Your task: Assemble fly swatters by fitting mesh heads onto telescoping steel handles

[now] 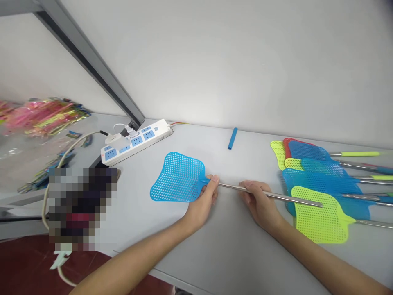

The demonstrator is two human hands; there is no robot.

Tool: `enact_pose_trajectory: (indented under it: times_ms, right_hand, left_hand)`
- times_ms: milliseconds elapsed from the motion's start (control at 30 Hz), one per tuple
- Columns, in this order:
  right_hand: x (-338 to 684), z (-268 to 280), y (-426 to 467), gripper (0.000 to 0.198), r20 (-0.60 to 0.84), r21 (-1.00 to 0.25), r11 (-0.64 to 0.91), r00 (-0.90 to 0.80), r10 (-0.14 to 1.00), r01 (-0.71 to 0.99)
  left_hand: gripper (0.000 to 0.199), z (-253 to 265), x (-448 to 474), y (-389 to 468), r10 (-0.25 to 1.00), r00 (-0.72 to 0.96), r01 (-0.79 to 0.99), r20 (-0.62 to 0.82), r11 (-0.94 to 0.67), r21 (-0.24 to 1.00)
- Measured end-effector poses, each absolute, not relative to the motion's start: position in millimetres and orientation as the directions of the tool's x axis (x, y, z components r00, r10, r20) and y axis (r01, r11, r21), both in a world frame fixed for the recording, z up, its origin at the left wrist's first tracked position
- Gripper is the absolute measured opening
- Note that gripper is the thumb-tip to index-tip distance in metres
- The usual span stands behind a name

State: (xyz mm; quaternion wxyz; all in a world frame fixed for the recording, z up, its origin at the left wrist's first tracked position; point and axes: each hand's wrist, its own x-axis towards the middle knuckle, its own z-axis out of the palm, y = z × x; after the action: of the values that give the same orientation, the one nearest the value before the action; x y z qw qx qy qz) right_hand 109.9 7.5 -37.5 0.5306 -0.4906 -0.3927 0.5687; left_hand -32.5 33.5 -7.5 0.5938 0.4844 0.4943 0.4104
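Note:
A blue fly swatter (179,178) with a perforated head and a thin metal telescopic rod lies across both my hands, its head pointing left. My left hand (204,200) pinches the neck where the blue head meets the rod. Farther right, my right hand (259,200) has its fingers closed round the metal rod. The rod's bare end reaches over the yellow-green fly swatter (319,225) on the table. Behind my hands, apart from them, lies a short blue tube (232,138).
Several blue, yellow and red swatters (319,176) are piled at the right. A white power strip (138,141) with plugs stands at the back left, its cable (66,153) looping down. Bagged pink and yellow items (46,116) lie beyond the grey metal frame (89,61). A pixelated patch covers something at left.

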Motion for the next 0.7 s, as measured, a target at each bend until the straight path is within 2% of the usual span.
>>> enact_pose_trajectory:
  times_ms: [200,700]
  right_hand:
    - [110.1,-37.3,8.5,0.041,-0.125,-0.973,-0.115,0.037,0.991,-0.2]
    - [109.7,-37.4,8.8,0.042,-0.126,-0.98,-0.119,0.038,0.991,-0.16]
  left_hand:
    - [0.039,-11.2,-34.5,35.8,0.969,0.166,-0.098,-0.185,0.203,0.974]
    - [0.04,-8.3,-33.5,37.1,0.979,0.132,-0.096,-0.156,0.169,0.981]
